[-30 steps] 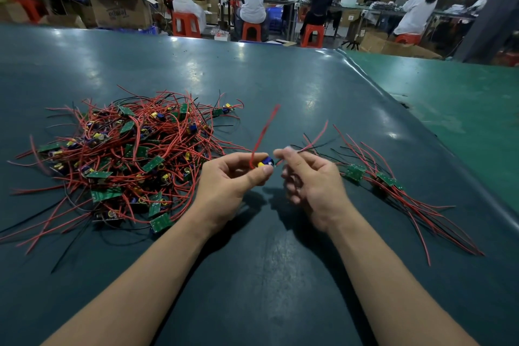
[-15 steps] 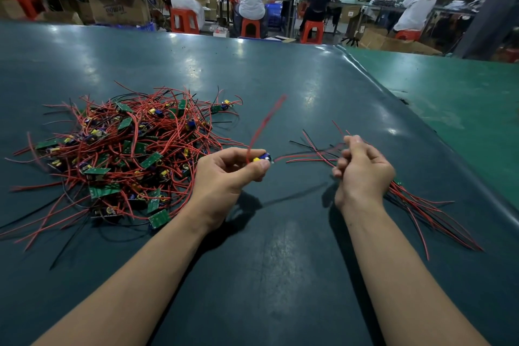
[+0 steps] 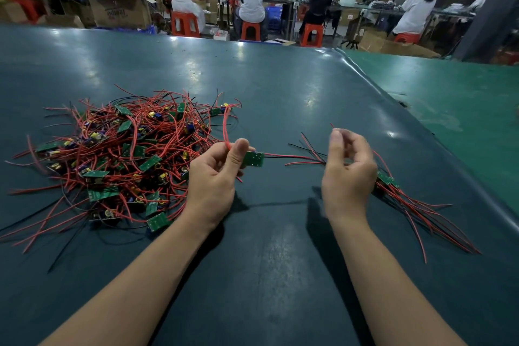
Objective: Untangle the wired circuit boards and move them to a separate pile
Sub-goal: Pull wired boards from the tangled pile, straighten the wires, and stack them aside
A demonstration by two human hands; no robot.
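The left hand (image 3: 216, 174) gripped one small green circuit board (image 3: 253, 159) between thumb and curled fingers, just above the worktop (image 3: 280, 98); the board poked out to the right of the thumb, its long axis running left to right; one red lead (image 3: 225, 126) looped up and back from the fist toward the tangled heap (image 3: 112, 160), while its red and black wires (image 3: 289, 156) ran flat and rightward, straight at the other hand; the right hand (image 3: 348, 168) hovered near, palm turned in, fingers loosely curled with thumb and forefinger apart, and whether it pinched a thin strand could not be told; behind and just beside it lay the sorted pile (image 3: 398, 191), boards at the near-left end, wires fanning away to the lower right; so the held board sat between the two piles, nearer the left hand by far, and the coming move looked like a plain carry rightward along that same wire line; the looped red lead, reaching back over the heap, seemed the thing most likely to snag.
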